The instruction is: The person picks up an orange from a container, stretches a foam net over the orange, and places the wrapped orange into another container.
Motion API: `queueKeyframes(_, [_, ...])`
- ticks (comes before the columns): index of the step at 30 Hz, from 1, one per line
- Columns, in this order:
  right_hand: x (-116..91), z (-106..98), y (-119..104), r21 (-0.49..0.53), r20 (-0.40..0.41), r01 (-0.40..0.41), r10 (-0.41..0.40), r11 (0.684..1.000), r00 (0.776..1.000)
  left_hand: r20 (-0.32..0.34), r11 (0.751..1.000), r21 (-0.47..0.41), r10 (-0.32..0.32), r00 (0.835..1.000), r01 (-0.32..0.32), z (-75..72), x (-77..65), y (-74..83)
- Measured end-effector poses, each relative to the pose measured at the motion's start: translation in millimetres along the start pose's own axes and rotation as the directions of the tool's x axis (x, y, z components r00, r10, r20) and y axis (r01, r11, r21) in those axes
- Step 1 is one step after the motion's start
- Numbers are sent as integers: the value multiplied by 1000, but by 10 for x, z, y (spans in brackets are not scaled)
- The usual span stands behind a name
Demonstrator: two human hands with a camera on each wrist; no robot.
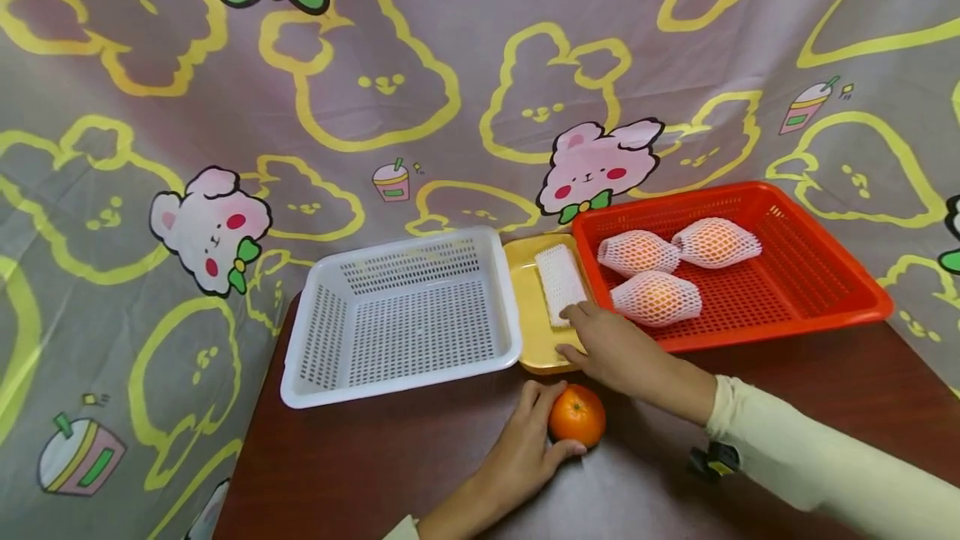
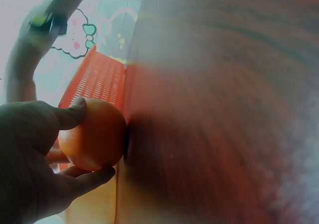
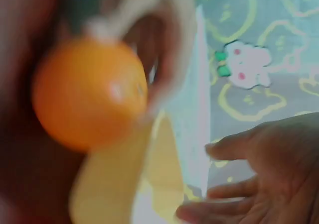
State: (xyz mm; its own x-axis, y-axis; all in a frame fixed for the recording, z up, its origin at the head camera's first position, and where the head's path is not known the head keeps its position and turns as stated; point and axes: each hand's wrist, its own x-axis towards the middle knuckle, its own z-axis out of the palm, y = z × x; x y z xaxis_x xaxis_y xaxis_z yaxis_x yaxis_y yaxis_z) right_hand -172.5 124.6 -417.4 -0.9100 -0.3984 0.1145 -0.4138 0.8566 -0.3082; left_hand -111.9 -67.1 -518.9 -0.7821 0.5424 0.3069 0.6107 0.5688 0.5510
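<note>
On the table, in the head view, an orange (image 1: 577,417) sits with my left hand (image 1: 517,448) around its left side. The left wrist view has the thumb and fingertips of that hand holding the orange (image 2: 94,134) from opposite sides. My right hand (image 1: 615,348) reaches over the yellow tray (image 1: 528,307), fingertips at the near end of a flat white foam fruit net (image 1: 558,277). In the right wrist view the fingers of my right hand (image 3: 269,174) are spread, with nothing visible between them; whether they touch the net is unclear.
Left of the tray stands a white perforated basket (image 1: 420,332). On the right, a red basket (image 1: 810,298) bears three net-wrapped oranges, one of them a wrapped orange (image 1: 656,298) near its front. A patterned cloth (image 1: 465,48) hangs behind the dark wooden table (image 1: 337,465).
</note>
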Motion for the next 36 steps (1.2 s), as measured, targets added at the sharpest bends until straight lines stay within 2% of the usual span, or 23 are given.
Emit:
queueKeyframes(2, [219,-5,12,-81,0,19,-19,997,1000,-3,1000,7,0,1000,0,-9,6,4])
queueKeyframes(5, [546,17,53,-157,92,18,-4,987,996,-1,1000,7,2,1000,-2,-18,16,6])
queueKeyframes(7, [750,46,85,-185,175,-16,49,983,983,7,1000,4,1,1000,-1,-21,25,4])
queueKeyframes(10, [997,98,108,-273,268,-81,157,958,950,20,1000,7,-6,1000,6,-20,37,-1])
queueKeyframes(13, [1161,176,111,-331,256,-159,251,930,933,29,1000,7,-26,999,25,-19,37,-2])
queueKeyframes(15, [1223,230,96,-300,206,-242,310,923,928,30,999,4,-40,999,40,-16,31,-3])
queueKeyframes(18, [1279,323,90,-257,147,-319,363,912,920,28,998,1,-56,998,56,-11,25,-6])
queueKeyframes(24, [1317,458,163,-261,79,-368,400,892,913,37,997,2,-82,996,82,5,34,17])
queueKeyframes(26, [1323,473,194,-231,58,-391,414,891,909,38,996,1,-84,996,84,11,36,23])
queueKeyframes(28, [1326,470,222,-210,51,-389,407,897,912,35,996,-3,-85,996,85,16,35,21])
queueKeyframes(32, [1313,395,289,-203,95,-281,304,938,948,15,998,-4,-64,998,64,20,37,-12])
queueKeyframes(36, [1299,271,346,-158,163,-212,237,964,958,11,998,-3,-59,998,59,7,59,-29])
